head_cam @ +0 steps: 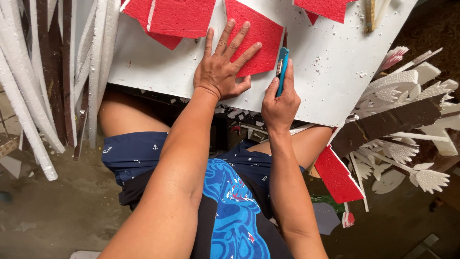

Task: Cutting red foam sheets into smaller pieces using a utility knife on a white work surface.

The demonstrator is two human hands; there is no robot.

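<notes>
My left hand (223, 64) lies flat with fingers spread on a red foam sheet piece (256, 41), pressing it onto a white foam board (158, 67) that rests over my knees. My right hand (280, 103) grips a blue utility knife (282, 69). The knife's blade end sits against the right edge of the red piece. More red foam pieces (175, 17) lie at the board's far edge, and another red piece (326, 7) lies at the top right.
White foam strips (28, 86) lean at the left. Cut white foam leaf and flower shapes (412, 91) pile up at the right, with a red foam offcut (338, 175) below them. Small foam scraps litter the dirt floor.
</notes>
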